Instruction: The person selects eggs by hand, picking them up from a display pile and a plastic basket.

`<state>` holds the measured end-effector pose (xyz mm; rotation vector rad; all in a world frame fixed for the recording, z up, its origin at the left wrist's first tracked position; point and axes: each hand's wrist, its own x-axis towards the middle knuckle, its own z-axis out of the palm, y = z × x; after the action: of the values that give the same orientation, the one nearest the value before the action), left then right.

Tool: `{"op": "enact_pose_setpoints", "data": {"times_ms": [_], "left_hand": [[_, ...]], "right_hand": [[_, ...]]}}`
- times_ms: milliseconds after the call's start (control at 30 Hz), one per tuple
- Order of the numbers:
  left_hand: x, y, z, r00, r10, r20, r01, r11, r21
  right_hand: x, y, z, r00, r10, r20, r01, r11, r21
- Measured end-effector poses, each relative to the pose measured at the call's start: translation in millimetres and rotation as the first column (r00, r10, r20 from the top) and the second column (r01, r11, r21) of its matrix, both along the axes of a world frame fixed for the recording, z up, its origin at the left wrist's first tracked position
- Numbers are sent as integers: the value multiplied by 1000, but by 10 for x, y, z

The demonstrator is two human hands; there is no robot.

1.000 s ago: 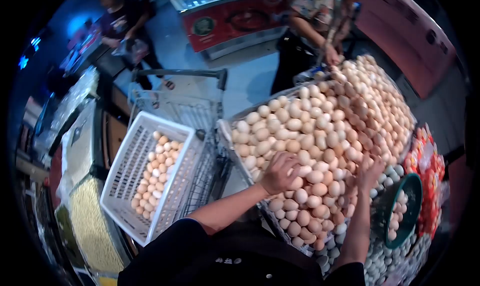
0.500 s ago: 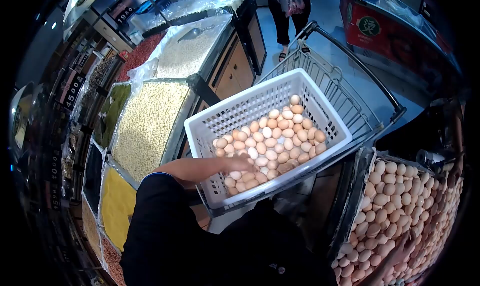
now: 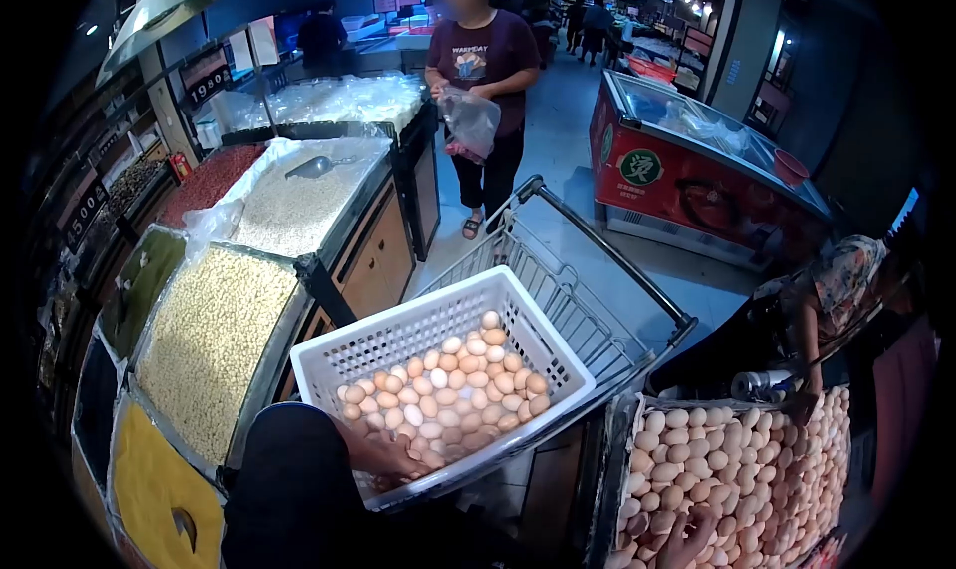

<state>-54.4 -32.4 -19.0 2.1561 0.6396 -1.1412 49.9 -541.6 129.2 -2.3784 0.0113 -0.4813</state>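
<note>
My left hand (image 3: 390, 456) reaches down into a white plastic crate (image 3: 329, 355) at its near side. Its fingers curl over the brown and cream eggs (image 3: 450, 378) there, closed on at least one; the fingertips are partly hidden. The crate rests on a metal shopping cart (image 3: 588, 315). At the lower right, my right hand (image 3: 687, 541) lies low over a wide bin of eggs (image 3: 697, 459), its fingers apart and touching the eggs. Whether an egg sits under its palm is hidden.
Bins of pale beans (image 3: 214, 340), yellow grain (image 3: 164, 479) and white grain (image 3: 309, 196) line the left. A person (image 3: 483, 81) holding a plastic bag stands beyond the cart. Another person's hand (image 3: 805, 402) is at the egg bin's far edge. A red freezer (image 3: 687, 166) stands behind.
The view has tilted up, showing more of the aisle and people. My left hand has moved closer to the crate's near wall. My right hand is still over the egg bin.
</note>
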Motion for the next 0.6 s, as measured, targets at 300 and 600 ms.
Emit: {"op": "enact_pose_setpoints", "data": {"times_ms": [300, 600], "left_hand": [[-31, -35, 25, 1000, 9, -17, -9, 1000, 29], [-20, -3, 25, 999, 19, -34, -18, 999, 41]], "right_hand": [[-191, -212, -156, 999, 53, -8, -53, 999, 2], [-143, 147, 21, 990, 117, -73, -124, 986, -109]]}}
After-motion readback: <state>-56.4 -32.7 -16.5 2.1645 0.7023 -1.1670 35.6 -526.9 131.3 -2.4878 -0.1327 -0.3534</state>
